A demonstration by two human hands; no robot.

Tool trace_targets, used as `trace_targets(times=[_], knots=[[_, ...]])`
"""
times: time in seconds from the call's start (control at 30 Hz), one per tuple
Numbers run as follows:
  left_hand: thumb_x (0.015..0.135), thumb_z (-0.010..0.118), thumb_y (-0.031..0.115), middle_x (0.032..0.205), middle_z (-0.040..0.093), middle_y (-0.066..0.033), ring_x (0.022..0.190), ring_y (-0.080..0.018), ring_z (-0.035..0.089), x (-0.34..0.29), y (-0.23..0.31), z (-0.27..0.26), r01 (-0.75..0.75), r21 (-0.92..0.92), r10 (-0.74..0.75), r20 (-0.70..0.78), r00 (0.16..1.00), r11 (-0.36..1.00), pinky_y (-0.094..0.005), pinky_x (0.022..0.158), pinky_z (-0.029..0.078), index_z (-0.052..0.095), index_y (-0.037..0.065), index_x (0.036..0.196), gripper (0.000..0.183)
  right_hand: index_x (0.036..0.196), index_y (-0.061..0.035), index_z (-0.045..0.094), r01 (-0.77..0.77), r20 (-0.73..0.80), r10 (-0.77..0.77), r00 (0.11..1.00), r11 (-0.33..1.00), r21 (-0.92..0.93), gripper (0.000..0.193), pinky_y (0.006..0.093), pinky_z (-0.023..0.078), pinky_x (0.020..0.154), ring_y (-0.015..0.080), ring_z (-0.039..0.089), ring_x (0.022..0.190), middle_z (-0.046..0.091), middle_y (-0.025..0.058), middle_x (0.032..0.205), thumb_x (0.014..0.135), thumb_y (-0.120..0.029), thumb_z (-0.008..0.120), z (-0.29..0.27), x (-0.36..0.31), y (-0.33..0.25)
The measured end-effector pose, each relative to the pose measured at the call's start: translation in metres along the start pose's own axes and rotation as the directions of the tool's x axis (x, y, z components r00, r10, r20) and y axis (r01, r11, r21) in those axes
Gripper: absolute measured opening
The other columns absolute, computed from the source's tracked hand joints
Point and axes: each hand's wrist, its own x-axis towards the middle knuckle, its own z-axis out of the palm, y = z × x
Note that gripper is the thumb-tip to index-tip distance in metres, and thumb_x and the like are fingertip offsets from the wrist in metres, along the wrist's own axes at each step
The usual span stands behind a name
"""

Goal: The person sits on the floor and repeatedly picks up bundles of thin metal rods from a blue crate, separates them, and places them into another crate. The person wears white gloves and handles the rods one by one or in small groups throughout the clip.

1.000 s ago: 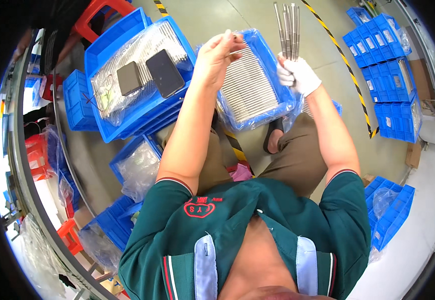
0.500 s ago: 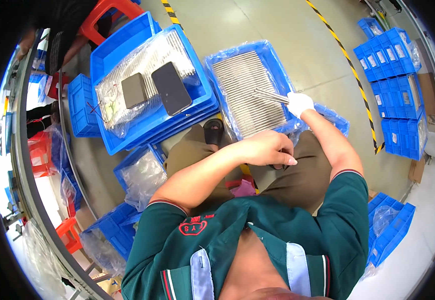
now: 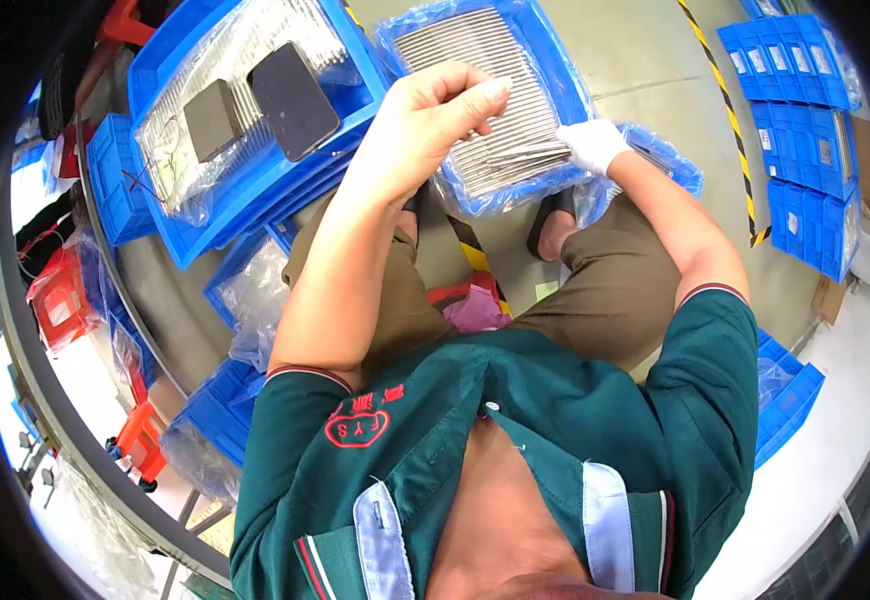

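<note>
My right hand [image 3: 593,147], in a white glove, is closed on the ends of a few thin metal rods [image 3: 533,157]. These lie slantwise over the near end of a dense layer of similar silvery rods [image 3: 470,60]. The layer fills a blue plastic bin [image 3: 561,50] lined with clear film. My left hand [image 3: 440,110] is bare and raised over the bin's near left side. Its fingers are curled in, with the thumb stretched toward the right, and nothing shows in it.
To the left, stacked blue bins [image 3: 183,240] carry more wrapped rods, a dark rectangular block [image 3: 212,120] and a black phone [image 3: 293,100]. Blue crates [image 3: 800,140] are piled at far right. A pink cloth or bag [image 3: 477,310] lies between my knees; striped tape [image 3: 725,120] marks the floor.
My left hand has risen from over my lap toward the rod bin. My right hand has lowered the rods from a raised slant onto the layer's near end. The view has shifted.
</note>
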Motion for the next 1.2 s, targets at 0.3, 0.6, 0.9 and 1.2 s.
trace_targets(times=[0.3,0.6,0.9,1.2], knots=[[0.089,0.061,0.030,0.084,0.064,0.0006,0.072,-0.0060,0.054,0.000,0.002,0.009,0.069,0.023,-0.070,0.009,0.998,0.997,-0.0223,0.069,0.042,0.064,0.005,0.092,0.025,0.095,-0.0056,0.058,0.174,-0.008,-0.176,0.984,0.968,0.183,0.042,0.0430,0.049,0.075,0.0363,0.062,0.085,0.064,0.0181,0.086,0.077,-0.043,0.064,0.014,0.016,-0.028],[0.088,0.061,0.031,0.082,0.063,0.0008,0.072,-0.0065,0.054,0.001,-0.001,0.011,0.099,0.015,-0.099,0.004,0.995,0.995,-0.0225,0.068,0.041,0.064,0.005,0.091,0.027,0.088,-0.0052,0.060,0.285,-0.105,-0.274,0.956,0.951,0.117,0.032,0.0425,0.048,0.073,0.0345,0.061,0.084,0.062,0.0161,0.084,0.074,-0.033,0.067,0.022,0.031,-0.046],[0.089,0.060,0.032,0.082,0.063,0.0001,0.073,-0.0069,0.054,0.002,-0.001,0.014,0.073,-0.013,-0.073,0.024,0.997,0.997,-0.0227,0.068,0.041,0.064,0.004,0.091,0.028,0.083,-0.0091,0.062,0.307,-0.187,-0.271,0.944,0.930,0.204,0.015,0.0429,0.048,0.070,0.0328,0.061,0.080,0.061,0.0135,0.079,0.074,-0.021,0.064,0.029,0.052,-0.049],[0.088,0.061,0.032,0.082,0.064,0.0005,0.071,-0.0061,0.054,0.001,-0.001,0.013,0.095,-0.048,-0.094,0.004,0.996,0.994,-0.0219,0.067,0.041,0.065,0.005,0.091,0.027,0.081,-0.0102,0.065,0.176,-0.202,-0.095,0.975,0.884,0.433,0.017,0.0426,0.049,0.071,0.0331,0.062,0.079,0.064,0.0144,0.084,0.081,-0.020,0.050,0.033,0.071,-0.056]])
